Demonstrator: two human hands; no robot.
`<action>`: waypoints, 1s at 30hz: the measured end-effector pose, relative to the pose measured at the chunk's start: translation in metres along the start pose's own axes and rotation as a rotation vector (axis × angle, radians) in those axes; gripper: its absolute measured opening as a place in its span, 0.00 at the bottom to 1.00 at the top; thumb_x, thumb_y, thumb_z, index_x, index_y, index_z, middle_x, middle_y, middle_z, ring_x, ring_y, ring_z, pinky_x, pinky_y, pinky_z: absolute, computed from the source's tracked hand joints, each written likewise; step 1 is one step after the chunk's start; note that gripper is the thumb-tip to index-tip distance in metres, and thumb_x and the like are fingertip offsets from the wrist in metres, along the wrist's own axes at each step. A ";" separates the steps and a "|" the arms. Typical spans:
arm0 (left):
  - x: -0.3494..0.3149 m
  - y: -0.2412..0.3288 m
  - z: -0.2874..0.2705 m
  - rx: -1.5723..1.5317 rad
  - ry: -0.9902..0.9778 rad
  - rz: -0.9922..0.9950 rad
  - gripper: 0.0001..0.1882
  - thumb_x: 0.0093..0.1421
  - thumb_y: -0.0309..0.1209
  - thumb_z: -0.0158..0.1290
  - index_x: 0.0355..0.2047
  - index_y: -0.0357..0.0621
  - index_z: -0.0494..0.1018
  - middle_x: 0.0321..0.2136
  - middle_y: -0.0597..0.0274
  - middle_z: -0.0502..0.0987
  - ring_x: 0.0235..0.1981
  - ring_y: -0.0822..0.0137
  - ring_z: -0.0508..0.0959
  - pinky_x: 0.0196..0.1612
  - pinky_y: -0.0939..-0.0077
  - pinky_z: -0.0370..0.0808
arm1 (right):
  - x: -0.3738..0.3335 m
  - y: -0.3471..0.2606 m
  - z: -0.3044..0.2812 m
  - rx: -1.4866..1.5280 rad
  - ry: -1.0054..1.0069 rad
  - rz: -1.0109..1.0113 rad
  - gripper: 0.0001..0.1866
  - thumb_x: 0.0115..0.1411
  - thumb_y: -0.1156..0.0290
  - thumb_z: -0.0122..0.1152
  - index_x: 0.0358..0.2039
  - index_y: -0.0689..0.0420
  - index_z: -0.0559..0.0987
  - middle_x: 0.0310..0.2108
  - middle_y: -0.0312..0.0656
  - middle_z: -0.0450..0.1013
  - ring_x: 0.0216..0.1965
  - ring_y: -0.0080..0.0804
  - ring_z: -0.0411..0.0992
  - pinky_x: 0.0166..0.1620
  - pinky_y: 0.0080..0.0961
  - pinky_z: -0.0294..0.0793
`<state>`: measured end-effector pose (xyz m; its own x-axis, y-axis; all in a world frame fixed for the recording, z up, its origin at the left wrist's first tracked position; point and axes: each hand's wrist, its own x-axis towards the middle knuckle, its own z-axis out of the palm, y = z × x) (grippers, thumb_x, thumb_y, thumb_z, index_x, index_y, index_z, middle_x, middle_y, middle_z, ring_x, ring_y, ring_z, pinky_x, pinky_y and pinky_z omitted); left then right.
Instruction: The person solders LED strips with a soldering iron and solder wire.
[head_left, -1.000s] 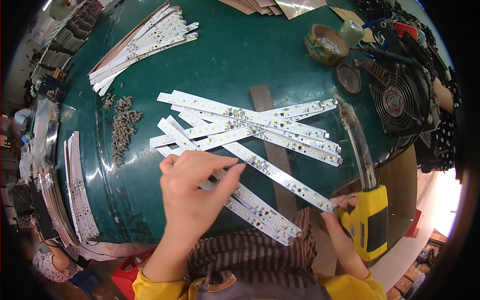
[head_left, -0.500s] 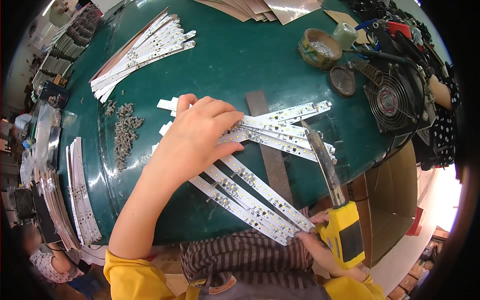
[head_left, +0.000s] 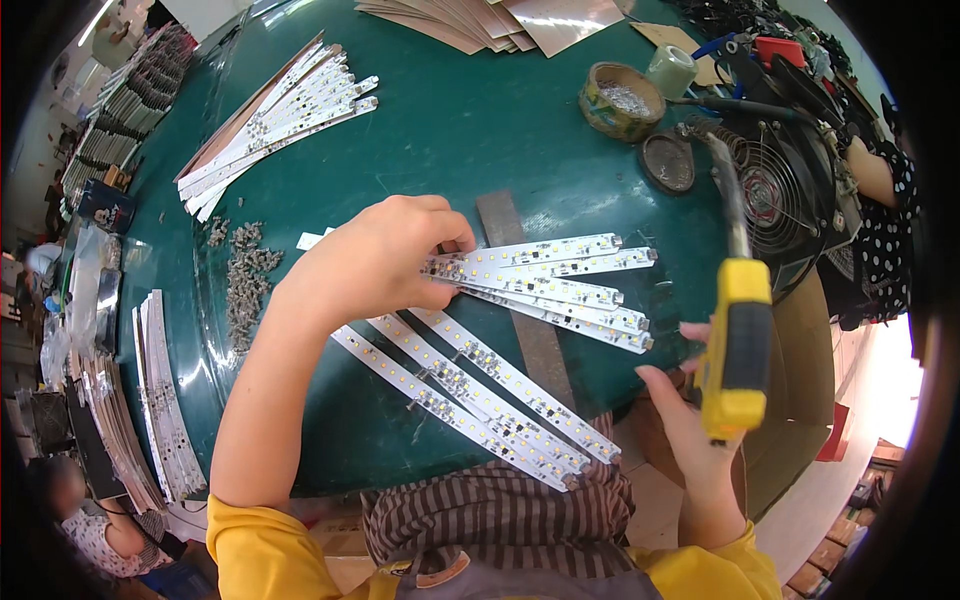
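Since a moment ago, my left hand [head_left: 375,265] has slid toward the middle of the frame and now pinches the near ends of a fan of white LED strips [head_left: 545,285], thumb below and fingers curled over the top. That fan spreads rightward across the dark green surface [head_left: 450,120], crossing a flat grey metal bar [head_left: 525,300]. Three more strips [head_left: 470,395] lie in a row just below my hand, slanting down toward the lower middle of the frame, their far ends reaching over the surface's near edge above my striped apron [head_left: 490,515].

My right hand [head_left: 700,420], at lower right, has risen; it is closed around the yellow handle of a soldering iron [head_left: 737,340], whose metal shaft points upward toward the upper right.

At upper left lies another bundle of strips [head_left: 270,120], with a scatter of small grey parts [head_left: 240,280] below it. Near the top right sit a round tin [head_left: 620,100], a roll of tape [head_left: 670,72] and a black fan [head_left: 780,195]. More strips are stacked at the left edge [head_left: 160,390].
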<state>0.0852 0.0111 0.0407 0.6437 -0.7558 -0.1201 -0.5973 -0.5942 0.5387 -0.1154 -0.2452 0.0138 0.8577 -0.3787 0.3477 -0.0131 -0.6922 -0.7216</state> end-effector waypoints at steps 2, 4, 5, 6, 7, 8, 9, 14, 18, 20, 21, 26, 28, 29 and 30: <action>0.005 -0.003 -0.002 -0.018 -0.032 0.009 0.17 0.44 0.25 0.65 0.37 0.39 0.79 0.32 0.57 0.79 0.35 0.60 0.80 0.41 0.70 0.77 | 0.011 0.001 0.004 -0.049 -0.043 -0.103 0.29 0.45 0.75 0.79 0.47 0.60 0.72 0.38 0.37 0.73 0.36 0.26 0.74 0.39 0.23 0.74; 0.009 -0.003 -0.006 -0.033 -0.066 0.014 0.16 0.44 0.25 0.65 0.36 0.38 0.79 0.31 0.57 0.80 0.32 0.60 0.81 0.39 0.71 0.78 | 0.015 -0.005 0.010 0.007 -0.055 -0.076 0.29 0.45 0.75 0.79 0.47 0.60 0.72 0.37 0.38 0.73 0.36 0.26 0.74 0.40 0.24 0.74; 0.011 0.000 -0.008 -0.094 -0.129 -0.021 0.16 0.44 0.26 0.65 0.36 0.38 0.79 0.30 0.57 0.81 0.32 0.62 0.81 0.39 0.71 0.78 | 0.016 -0.007 0.013 0.062 -0.070 -0.048 0.29 0.45 0.75 0.78 0.47 0.61 0.72 0.37 0.39 0.73 0.37 0.27 0.74 0.40 0.24 0.74; 0.013 0.002 -0.010 -0.155 -0.191 -0.055 0.16 0.45 0.26 0.66 0.36 0.38 0.79 0.29 0.57 0.82 0.32 0.63 0.81 0.39 0.72 0.78 | 0.017 -0.008 0.013 0.101 -0.077 -0.039 0.28 0.46 0.76 0.78 0.47 0.61 0.72 0.36 0.39 0.73 0.36 0.28 0.73 0.42 0.25 0.73; 0.014 0.004 -0.012 -0.154 -0.191 -0.056 0.16 0.45 0.26 0.66 0.36 0.38 0.79 0.29 0.57 0.82 0.32 0.63 0.81 0.39 0.72 0.78 | 0.017 -0.008 0.013 0.101 -0.077 -0.040 0.28 0.46 0.76 0.78 0.47 0.61 0.72 0.36 0.39 0.73 0.36 0.28 0.73 0.42 0.25 0.73; 0.016 0.007 -0.014 -0.134 -0.198 -0.047 0.16 0.45 0.26 0.66 0.36 0.38 0.79 0.29 0.58 0.82 0.32 0.63 0.81 0.40 0.72 0.78 | 0.016 -0.006 0.011 0.080 -0.074 -0.057 0.28 0.47 0.76 0.77 0.47 0.61 0.72 0.36 0.39 0.73 0.36 0.28 0.73 0.42 0.24 0.73; 0.019 0.008 -0.014 -0.114 -0.208 -0.035 0.15 0.45 0.26 0.66 0.36 0.38 0.79 0.29 0.58 0.82 0.33 0.64 0.81 0.40 0.72 0.78 | 0.015 -0.004 0.009 0.055 -0.069 -0.072 0.28 0.47 0.77 0.77 0.47 0.61 0.72 0.36 0.39 0.73 0.36 0.27 0.73 0.42 0.23 0.72; 0.014 0.005 -0.006 -0.129 -0.120 0.000 0.15 0.45 0.24 0.66 0.36 0.38 0.79 0.31 0.58 0.82 0.33 0.63 0.82 0.40 0.71 0.78 | 0.013 0.003 0.006 0.076 -0.077 -0.084 0.28 0.47 0.75 0.77 0.47 0.61 0.72 0.37 0.40 0.72 0.36 0.28 0.73 0.42 0.23 0.72; 0.009 0.001 -0.003 -0.088 -0.014 0.135 0.15 0.47 0.23 0.65 0.37 0.37 0.80 0.32 0.58 0.81 0.34 0.61 0.82 0.41 0.71 0.78 | 0.007 0.005 0.005 0.120 -0.122 -0.056 0.28 0.46 0.76 0.77 0.46 0.61 0.72 0.38 0.41 0.72 0.36 0.28 0.73 0.42 0.23 0.72; 0.011 0.000 -0.004 -0.128 -0.010 0.152 0.15 0.47 0.23 0.65 0.37 0.38 0.80 0.32 0.57 0.81 0.34 0.60 0.81 0.40 0.71 0.78 | 0.002 0.014 0.002 0.069 -0.100 -0.083 0.26 0.46 0.78 0.77 0.44 0.60 0.73 0.39 0.40 0.73 0.35 0.26 0.74 0.40 0.23 0.74; 0.013 0.000 -0.004 -0.166 -0.007 0.168 0.15 0.47 0.23 0.65 0.38 0.39 0.81 0.31 0.57 0.81 0.33 0.60 0.81 0.40 0.71 0.78 | 0.000 0.017 0.000 0.072 -0.102 -0.085 0.26 0.46 0.78 0.77 0.44 0.60 0.73 0.39 0.40 0.73 0.35 0.26 0.74 0.40 0.23 0.74; 0.018 0.003 0.001 -0.135 0.014 0.216 0.16 0.47 0.26 0.66 0.39 0.44 0.82 0.31 0.59 0.80 0.32 0.60 0.79 0.37 0.68 0.75 | -0.011 0.026 -0.007 0.259 -0.156 0.112 0.22 0.47 0.83 0.74 0.42 0.59 0.76 0.40 0.37 0.70 0.38 0.23 0.72 0.42 0.24 0.72; 0.017 0.002 0.003 -0.118 0.006 0.186 0.17 0.47 0.27 0.67 0.40 0.46 0.83 0.33 0.60 0.79 0.34 0.60 0.78 0.38 0.67 0.75 | -0.014 0.026 -0.011 0.246 -0.209 0.110 0.20 0.47 0.85 0.72 0.41 0.58 0.76 0.39 0.36 0.69 0.39 0.22 0.70 0.43 0.24 0.71; 0.016 0.001 0.005 -0.112 0.058 0.191 0.17 0.47 0.28 0.67 0.40 0.47 0.83 0.36 0.61 0.79 0.37 0.60 0.78 0.41 0.67 0.73 | -0.015 0.024 -0.013 0.246 -0.210 0.111 0.20 0.47 0.85 0.72 0.41 0.58 0.76 0.39 0.36 0.69 0.39 0.22 0.70 0.43 0.24 0.71; 0.012 -0.001 0.006 -0.101 0.113 0.189 0.17 0.48 0.30 0.67 0.41 0.48 0.83 0.39 0.61 0.78 0.41 0.60 0.77 0.45 0.66 0.72 | -0.015 0.021 -0.012 0.263 -0.222 0.136 0.20 0.47 0.86 0.72 0.40 0.58 0.77 0.39 0.36 0.69 0.39 0.23 0.69 0.43 0.24 0.70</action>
<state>0.0908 0.0011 0.0333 0.5777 -0.8121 0.0823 -0.6652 -0.4100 0.6240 -0.1349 -0.2616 0.0003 0.9482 -0.2939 0.1207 -0.0265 -0.4518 -0.8917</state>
